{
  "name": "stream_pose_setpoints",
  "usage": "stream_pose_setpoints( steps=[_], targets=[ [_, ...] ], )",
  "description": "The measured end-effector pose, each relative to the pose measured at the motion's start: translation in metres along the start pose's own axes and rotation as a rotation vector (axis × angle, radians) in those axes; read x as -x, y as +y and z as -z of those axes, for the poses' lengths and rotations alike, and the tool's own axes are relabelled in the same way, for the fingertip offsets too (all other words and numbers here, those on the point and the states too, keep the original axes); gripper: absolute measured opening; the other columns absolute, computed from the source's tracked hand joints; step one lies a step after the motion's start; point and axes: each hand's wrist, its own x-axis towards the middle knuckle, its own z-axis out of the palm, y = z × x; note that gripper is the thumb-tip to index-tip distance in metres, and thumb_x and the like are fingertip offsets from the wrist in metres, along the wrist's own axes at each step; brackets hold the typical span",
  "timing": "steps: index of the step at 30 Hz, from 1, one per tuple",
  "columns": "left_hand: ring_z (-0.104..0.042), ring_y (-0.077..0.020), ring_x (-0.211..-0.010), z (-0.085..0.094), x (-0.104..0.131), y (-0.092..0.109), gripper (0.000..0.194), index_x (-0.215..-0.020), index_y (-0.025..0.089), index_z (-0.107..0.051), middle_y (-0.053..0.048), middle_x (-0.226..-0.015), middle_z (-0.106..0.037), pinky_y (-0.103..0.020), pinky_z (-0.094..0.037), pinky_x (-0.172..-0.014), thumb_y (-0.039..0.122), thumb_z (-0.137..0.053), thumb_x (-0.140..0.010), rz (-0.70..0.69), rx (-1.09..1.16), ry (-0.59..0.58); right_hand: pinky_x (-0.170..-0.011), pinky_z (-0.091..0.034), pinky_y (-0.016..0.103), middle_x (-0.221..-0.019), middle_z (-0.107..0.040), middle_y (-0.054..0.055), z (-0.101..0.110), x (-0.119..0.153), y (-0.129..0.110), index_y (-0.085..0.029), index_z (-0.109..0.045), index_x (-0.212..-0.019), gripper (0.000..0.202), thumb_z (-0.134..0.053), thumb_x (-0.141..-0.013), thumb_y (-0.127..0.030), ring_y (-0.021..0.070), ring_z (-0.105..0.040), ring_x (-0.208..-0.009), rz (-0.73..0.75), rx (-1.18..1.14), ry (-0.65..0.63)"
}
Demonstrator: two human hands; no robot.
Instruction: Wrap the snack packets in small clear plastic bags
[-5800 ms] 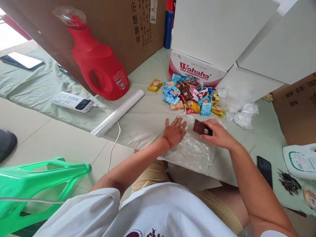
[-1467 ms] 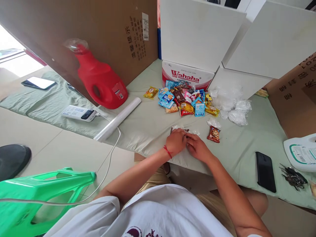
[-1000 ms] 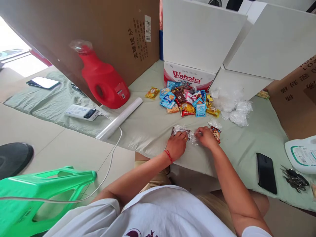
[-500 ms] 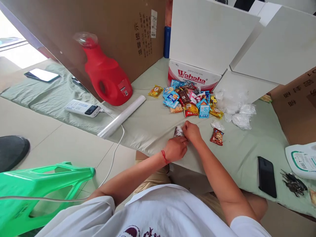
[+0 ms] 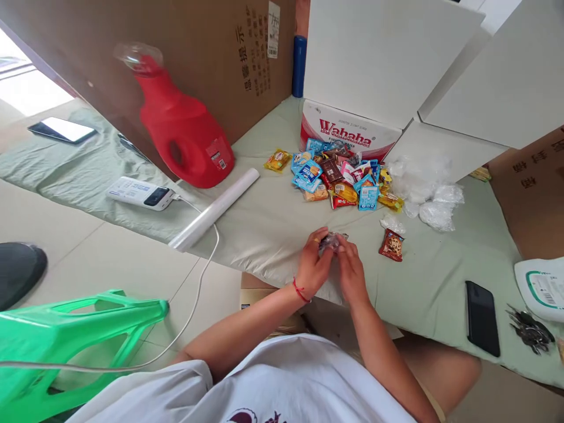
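Note:
Between my two hands, near the table's front edge, is a small dark snack packet wrapped in clear plastic film [image 5: 331,241]. My left hand [image 5: 314,261], with a red string on its wrist, grips it from the left. My right hand [image 5: 351,267] closes on its right side with the fingertips. The fingers cover much of the packet. To the right lies a brown cookie packet [image 5: 392,245], with a crumpled bit of clear film [image 5: 392,223] just behind it. Beyond my hands is a heap of colourful snack packets [image 5: 337,173].
Crumpled clear plastic [image 5: 423,182] lies right of the heap. A roll of clear film [image 5: 215,208], a red jug [image 5: 189,129] and a white power bank [image 5: 140,194] with a cable are at left. A black phone [image 5: 482,318], keys [image 5: 531,332] and a white bottle [image 5: 541,288] are at right.
My right hand has come down from above the packet to its right side, and my left hand has moved round its left side. The view has shifted slightly.

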Motion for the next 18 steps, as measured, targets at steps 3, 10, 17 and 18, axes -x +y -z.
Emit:
stream_pose_setpoints(
  steps=[3, 10, 17, 18],
  targets=[
    [-0.054, -0.0243, -0.139, -0.007, 0.025, 0.011, 0.042, -0.125, 0.021, -0.061, -0.012, -0.142, -0.063, -0.051, -0.030, -0.127, 0.012, -0.048, -0.086, -0.313, 0.024, -0.197, -0.100, -0.052, 0.042, -0.128, -0.068, 0.008, 0.015, 0.013, -0.005, -0.026, -0.067, -0.127, 0.051, -0.048, -0.098, -0.063, 0.0234, -0.064, -0.116, -0.223, -0.499, 0.084],
    [-0.071, -0.0223, -0.098, -0.020, 0.038, -0.004, 0.027, -0.102, 0.022, -0.056, -0.006, -0.100, -0.073, -0.052, -0.034, -0.124, 0.015, -0.050, -0.077, -0.373, 0.191, -0.543, -0.065, -0.054, 0.027, -0.098, -0.074, 0.001, 0.040, 0.013, 0.011, -0.024, -0.072, -0.105, 0.042, -0.084, -0.070, -0.046, 0.0138, -0.063, -0.072, -0.419, -0.591, 0.204],
    [-0.070, -0.0218, -0.107, 0.002, 0.012, 0.009, 0.018, -0.089, 0.023, -0.056, -0.008, -0.097, -0.071, -0.039, -0.059, -0.093, 0.012, -0.043, -0.083, -0.281, 0.183, -0.493, -0.087, -0.058, 0.044, -0.120, -0.071, 0.003, 0.128, 0.003, 0.022, -0.035, -0.067, -0.113, 0.048, -0.083, -0.068, -0.037, 0.0225, -0.069, -0.104, -0.140, -0.378, 0.463],
    [-0.071, -0.0213, -0.106, 0.010, 0.009, 0.007, 0.020, -0.087, 0.023, -0.057, -0.007, -0.096, -0.071, -0.038, -0.059, -0.092, 0.010, -0.042, -0.084, -0.282, 0.139, -0.414, -0.089, -0.058, 0.045, -0.122, -0.069, 0.005, 0.156, -0.005, 0.025, -0.031, -0.065, -0.113, 0.051, -0.084, -0.066, -0.036, 0.0233, -0.069, -0.107, -0.068, -0.333, 0.556]
  ],
)
